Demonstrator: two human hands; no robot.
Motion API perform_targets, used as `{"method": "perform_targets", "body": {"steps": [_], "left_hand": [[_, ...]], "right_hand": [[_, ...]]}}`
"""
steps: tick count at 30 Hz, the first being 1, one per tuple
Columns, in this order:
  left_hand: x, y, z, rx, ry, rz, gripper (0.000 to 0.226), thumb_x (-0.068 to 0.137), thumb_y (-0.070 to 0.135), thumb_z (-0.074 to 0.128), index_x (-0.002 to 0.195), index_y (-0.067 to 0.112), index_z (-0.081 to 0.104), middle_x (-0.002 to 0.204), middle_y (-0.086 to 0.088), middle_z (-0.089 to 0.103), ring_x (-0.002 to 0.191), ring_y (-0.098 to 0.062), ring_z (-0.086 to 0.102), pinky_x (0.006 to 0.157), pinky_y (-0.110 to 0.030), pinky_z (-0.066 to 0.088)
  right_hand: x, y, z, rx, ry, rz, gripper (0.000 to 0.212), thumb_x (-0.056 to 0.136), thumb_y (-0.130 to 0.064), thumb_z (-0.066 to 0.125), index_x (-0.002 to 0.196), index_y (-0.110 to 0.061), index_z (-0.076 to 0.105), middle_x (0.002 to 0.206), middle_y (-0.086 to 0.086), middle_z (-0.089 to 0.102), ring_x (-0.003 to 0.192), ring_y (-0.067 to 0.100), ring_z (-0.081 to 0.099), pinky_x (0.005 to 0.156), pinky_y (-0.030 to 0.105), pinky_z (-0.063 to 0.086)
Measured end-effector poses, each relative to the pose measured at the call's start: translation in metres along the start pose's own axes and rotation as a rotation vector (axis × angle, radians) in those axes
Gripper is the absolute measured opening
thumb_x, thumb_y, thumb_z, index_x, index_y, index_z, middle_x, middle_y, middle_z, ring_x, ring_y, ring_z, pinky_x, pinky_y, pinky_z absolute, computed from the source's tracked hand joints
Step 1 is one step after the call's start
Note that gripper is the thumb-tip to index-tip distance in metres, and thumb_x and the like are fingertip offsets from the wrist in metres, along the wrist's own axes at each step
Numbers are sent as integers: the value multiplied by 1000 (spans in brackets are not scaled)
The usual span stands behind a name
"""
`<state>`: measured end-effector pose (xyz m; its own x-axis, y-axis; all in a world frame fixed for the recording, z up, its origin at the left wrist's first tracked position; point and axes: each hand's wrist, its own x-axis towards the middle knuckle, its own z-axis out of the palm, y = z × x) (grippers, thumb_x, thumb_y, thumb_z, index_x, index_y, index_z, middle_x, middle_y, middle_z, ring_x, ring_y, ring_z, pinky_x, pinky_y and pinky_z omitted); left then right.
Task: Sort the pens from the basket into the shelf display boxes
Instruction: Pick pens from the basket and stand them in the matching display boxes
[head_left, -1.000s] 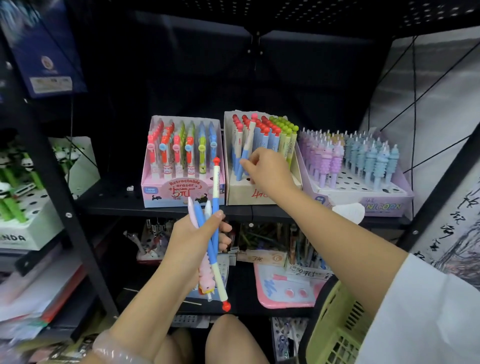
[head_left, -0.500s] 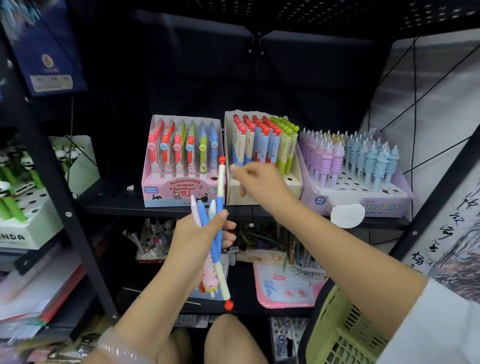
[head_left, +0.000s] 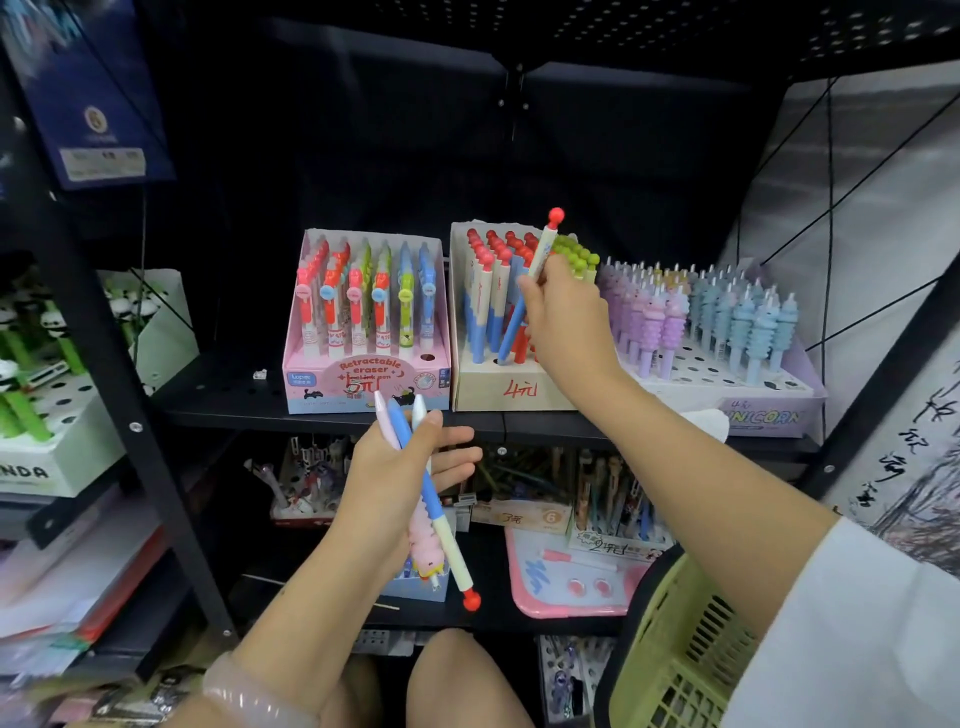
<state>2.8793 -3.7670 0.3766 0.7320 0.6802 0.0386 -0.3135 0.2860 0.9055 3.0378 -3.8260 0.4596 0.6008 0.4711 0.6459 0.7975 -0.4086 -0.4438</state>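
Note:
My right hand (head_left: 566, 317) grips a blue-and-cream pen with a red ball cap (head_left: 543, 244), tilted, its blue tip down among the pens of the cream display box (head_left: 511, 392) marked 4. My left hand (head_left: 395, 478) holds a small bunch of pens (head_left: 434, 512) below the shelf edge: a blue-and-cream one with a red cap pointing down, a pink one and a white one. The yellow-green basket (head_left: 685, 654) sits at the lower right, under my right arm.
A pink eraser-pen box (head_left: 363, 384) stands left of the cream box, a lilac unicorn pen box (head_left: 769, 410) right of it. A panda pen box (head_left: 47, 452) is on the far left shelf. Black shelf posts (head_left: 135, 426) frame the bay. More stationery fills the lower shelf.
My right hand came back to my left hand, took a red-capped pen from the bunch and carried it up into the cream box. The left hand's bunch is one pen smaller.

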Motion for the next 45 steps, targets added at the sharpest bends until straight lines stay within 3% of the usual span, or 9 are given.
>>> {"method": "perform_targets", "body": {"steps": [6,15,17,20,24,33,35,40,45], "left_hand": [[1,0,-1,28,19,9,9,93,16,51,92,8,55,63,-4,70,64,-20,71,55,-21,55],[3,2,-3,-41,94,-15,8,93,16,54,89,9,56,53,-1,66,54,-13,67,52,-20,54],[4,2,-6,-31,125,-35,12,91,19,56,87,8,59,52,1,64,50,-10,64,49,-18,52],[10,4,-11,-132,152,-132,16,91,22,58,82,9,56,51,2,59,44,-10,57,46,-20,50],[17,7,-9,-337,167,-343,28,89,26,58,69,9,51,45,0,54,37,-11,52,41,-19,48],[17,-6,12,-380,-51,-579,48,76,55,56,82,8,52,63,-5,56,64,-17,59,63,-29,58],[16,-10,17,-290,-82,-569,52,81,55,50,84,4,59,71,-9,62,65,-21,63,71,-31,58],[16,-16,31,-181,29,-433,27,97,26,46,76,9,42,54,-5,43,35,-10,38,34,-15,34],[12,-18,38,3,-26,-246,20,99,18,42,83,7,45,55,-5,55,40,-10,50,39,-18,43]], "right_hand": [[1,-1,10,-192,-102,-33,29,101,-25,39,110,0,51,79,7,51,71,21,49,61,33,38],[0,-3,23,-435,-396,137,29,98,-26,44,81,-6,54,82,9,51,78,28,51,59,29,35],[-16,-4,21,-369,-349,22,37,98,-31,44,67,-10,46,69,3,46,73,27,52,59,29,35],[-54,-4,7,-82,-287,-332,15,94,-23,53,97,-13,63,74,-1,60,74,22,61,62,32,48],[-96,7,-7,-106,-353,-861,31,82,-11,68,111,-20,67,88,1,65,72,19,62,44,26,46],[-105,11,-11,-70,-128,-1015,14,80,-4,68,92,-10,73,91,6,69,66,23,59,44,30,47],[-105,7,-14,-16,-122,-918,13,82,-10,60,88,-8,71,88,4,70,67,20,59,49,31,49],[-67,19,-34,405,-54,-94,4,95,-27,42,91,-26,43,79,4,62,69,22,62,62,45,54],[-13,56,-44,250,106,105,9,99,-19,41,92,-16,37,79,9,60,74,28,65,61,42,52]]}}
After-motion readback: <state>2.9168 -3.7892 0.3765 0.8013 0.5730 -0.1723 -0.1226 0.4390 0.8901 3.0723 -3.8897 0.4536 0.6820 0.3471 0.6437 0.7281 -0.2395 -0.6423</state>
